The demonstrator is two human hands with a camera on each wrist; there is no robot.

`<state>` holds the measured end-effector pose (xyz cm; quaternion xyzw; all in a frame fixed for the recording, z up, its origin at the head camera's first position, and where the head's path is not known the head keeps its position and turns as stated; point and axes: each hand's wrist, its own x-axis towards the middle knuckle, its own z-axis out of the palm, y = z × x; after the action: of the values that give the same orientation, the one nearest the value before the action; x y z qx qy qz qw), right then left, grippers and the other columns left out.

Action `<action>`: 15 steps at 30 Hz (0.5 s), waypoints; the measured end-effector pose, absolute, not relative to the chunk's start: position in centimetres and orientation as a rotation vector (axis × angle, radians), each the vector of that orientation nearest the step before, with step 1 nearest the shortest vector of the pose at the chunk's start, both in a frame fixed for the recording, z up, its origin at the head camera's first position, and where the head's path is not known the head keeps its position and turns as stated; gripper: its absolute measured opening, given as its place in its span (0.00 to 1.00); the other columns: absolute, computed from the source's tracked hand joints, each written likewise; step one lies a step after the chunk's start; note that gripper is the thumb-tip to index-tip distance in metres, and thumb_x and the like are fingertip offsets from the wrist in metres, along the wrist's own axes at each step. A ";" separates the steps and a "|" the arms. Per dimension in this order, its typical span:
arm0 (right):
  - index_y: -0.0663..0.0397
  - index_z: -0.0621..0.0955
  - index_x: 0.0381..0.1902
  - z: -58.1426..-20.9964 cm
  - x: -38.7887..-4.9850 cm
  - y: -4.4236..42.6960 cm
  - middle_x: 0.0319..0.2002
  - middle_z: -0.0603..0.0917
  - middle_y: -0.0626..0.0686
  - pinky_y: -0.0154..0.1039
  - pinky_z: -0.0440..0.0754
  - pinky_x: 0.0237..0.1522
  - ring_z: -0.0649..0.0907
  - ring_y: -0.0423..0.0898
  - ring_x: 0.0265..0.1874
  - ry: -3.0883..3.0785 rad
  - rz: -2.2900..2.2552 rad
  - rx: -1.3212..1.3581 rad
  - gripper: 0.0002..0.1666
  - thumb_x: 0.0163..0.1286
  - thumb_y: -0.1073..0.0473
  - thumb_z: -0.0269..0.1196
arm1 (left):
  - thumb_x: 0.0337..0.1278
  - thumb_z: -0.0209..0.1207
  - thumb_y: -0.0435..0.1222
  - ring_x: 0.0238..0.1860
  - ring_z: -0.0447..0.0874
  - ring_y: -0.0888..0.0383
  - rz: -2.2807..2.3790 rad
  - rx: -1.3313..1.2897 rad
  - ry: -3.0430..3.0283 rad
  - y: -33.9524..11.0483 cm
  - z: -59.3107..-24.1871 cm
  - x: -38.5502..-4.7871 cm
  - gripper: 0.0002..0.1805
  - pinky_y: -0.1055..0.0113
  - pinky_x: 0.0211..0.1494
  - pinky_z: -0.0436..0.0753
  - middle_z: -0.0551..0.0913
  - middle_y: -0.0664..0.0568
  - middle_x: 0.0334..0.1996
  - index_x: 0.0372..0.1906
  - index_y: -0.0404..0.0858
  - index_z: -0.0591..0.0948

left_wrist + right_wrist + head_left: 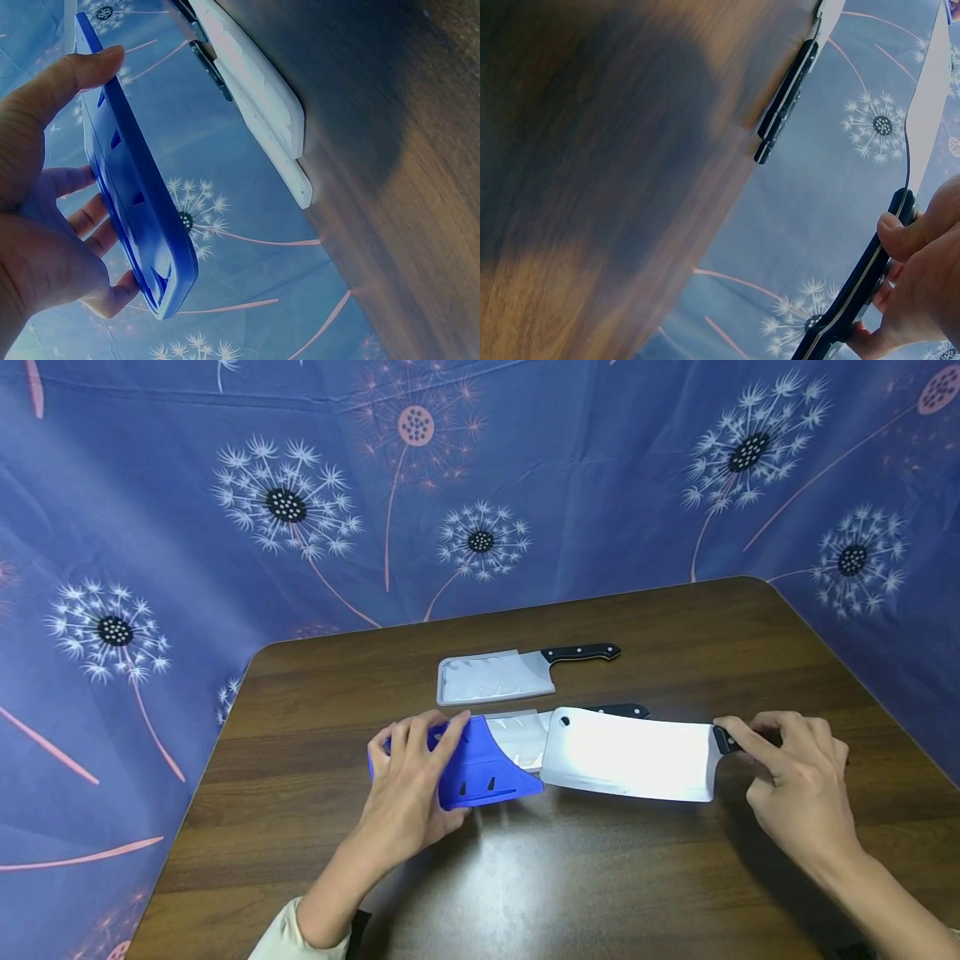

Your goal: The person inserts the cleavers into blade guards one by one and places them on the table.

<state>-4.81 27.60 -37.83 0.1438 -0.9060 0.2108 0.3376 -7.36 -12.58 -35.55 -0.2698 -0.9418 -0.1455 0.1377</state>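
My left hand (408,777) grips a blue plastic blade sheath (487,772) by its edges, thumb on one side and fingers on the other, as the left wrist view shows. The right hand (802,777) holds a cleaver by its black handle (862,277). Its bare, bright blade (630,756) points left, its tip end beside the sheath's slanted opening. Both are raised above the table. Behind them, partly hidden, lies a cleaver in a whitish sheath (521,735), its black handle (626,710) showing above the bare blade.
Farther back on the brown wooden table (300,760) lies another cleaver in a whitish sheath (491,678), its black handle (581,652) to the right. A blue cloth (585,468) with dandelion prints hangs behind the table and around its sides.
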 end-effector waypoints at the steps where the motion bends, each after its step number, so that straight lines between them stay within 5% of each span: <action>1: 0.57 0.85 0.45 -37.8 -4.8 27.6 0.38 0.76 0.64 0.55 0.56 0.35 0.69 0.64 0.38 -2.361 0.548 0.373 0.39 0.34 0.89 0.57 | 0.20 0.80 0.46 0.62 0.59 0.44 -0.424 -0.782 -2.721 -12.6 -35.6 -7.4 0.62 0.38 0.61 0.50 0.64 0.44 0.63 0.73 0.47 0.62; 15: 0.56 0.85 0.43 -37.9 -4.7 27.4 0.38 0.76 0.66 0.58 0.55 0.37 0.69 0.67 0.39 -2.314 0.543 0.377 0.37 0.35 0.88 0.56 | 0.16 0.81 0.46 0.61 0.60 0.45 -0.424 -0.765 -2.690 -12.6 -36.0 -7.4 0.63 0.38 0.61 0.50 0.65 0.43 0.61 0.72 0.47 0.64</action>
<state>-4.71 27.35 -37.93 0.1463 -0.8974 0.2106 0.3591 -7.42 -12.59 -36.01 -0.2672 -0.9394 -0.1479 0.1558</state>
